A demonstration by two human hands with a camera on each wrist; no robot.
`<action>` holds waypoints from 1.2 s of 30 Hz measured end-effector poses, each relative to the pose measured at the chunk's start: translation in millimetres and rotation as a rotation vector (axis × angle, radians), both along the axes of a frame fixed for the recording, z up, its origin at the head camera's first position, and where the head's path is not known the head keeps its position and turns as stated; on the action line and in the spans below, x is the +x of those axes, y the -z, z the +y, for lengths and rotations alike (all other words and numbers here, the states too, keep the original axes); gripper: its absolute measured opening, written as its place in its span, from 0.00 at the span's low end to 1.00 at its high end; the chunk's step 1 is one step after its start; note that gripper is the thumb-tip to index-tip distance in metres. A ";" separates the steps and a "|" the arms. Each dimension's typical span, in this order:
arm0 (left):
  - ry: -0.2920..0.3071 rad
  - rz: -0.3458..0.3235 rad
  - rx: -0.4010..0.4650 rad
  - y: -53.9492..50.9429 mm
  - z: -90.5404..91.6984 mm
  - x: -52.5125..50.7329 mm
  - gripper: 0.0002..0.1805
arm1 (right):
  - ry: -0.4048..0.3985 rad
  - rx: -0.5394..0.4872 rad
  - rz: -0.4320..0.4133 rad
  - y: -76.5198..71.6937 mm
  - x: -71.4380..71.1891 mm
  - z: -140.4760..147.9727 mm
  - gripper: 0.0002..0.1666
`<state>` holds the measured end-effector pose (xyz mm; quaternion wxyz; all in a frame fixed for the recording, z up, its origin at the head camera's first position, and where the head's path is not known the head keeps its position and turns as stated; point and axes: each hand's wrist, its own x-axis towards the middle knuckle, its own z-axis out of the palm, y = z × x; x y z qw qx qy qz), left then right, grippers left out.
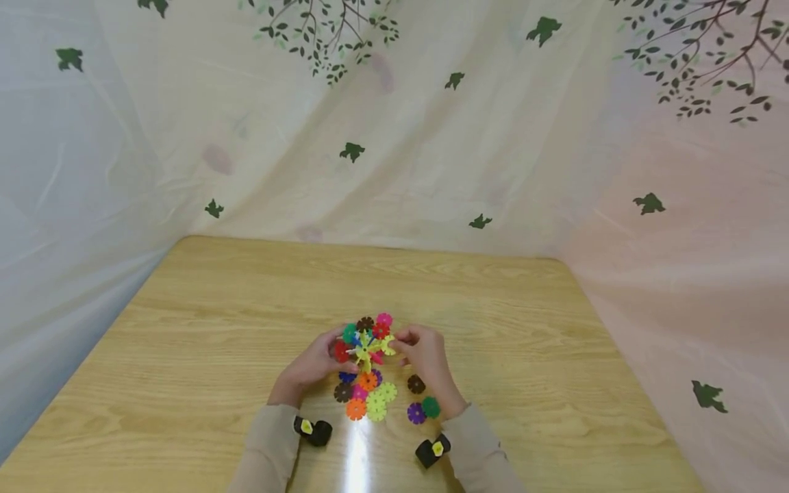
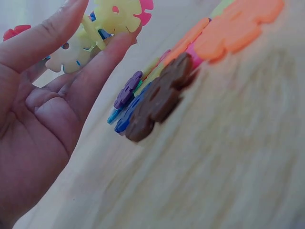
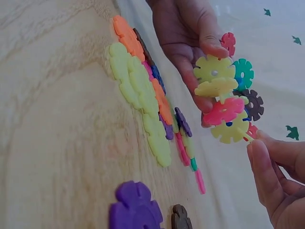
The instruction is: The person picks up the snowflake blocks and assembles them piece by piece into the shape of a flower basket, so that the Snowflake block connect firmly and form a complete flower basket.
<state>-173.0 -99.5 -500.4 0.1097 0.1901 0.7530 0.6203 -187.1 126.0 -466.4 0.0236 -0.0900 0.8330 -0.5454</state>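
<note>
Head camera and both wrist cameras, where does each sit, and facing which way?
Head: worn on the head, faces forward and down at the table; left hand, right hand and sleeves show.
Left wrist: worn there, faces the left hand and loose discs; only that hand shows.
Right wrist: worn there, faces joined discs; both hands show.
Wrist views share the left hand and joined discs.

The head view faces forward, downward; nearer wrist views share discs (image 2: 164, 102).

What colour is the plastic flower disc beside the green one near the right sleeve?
Purple disc, clearest in right wrist view.
</note>
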 end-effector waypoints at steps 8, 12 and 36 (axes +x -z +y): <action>0.048 0.026 0.033 -1.1 -1.3 0.5 0.43 | -0.029 -0.046 -0.053 1.1 -2.2 4.8 0.06; 0.045 0.025 0.005 -2.8 -0.7 1.6 0.43 | -0.023 -0.066 -0.067 3.0 -2.5 5.6 0.07; -0.049 -0.114 0.027 -3.2 4.0 2.8 0.54 | 0.033 -0.175 -0.106 -4.1 -0.1 4.8 0.15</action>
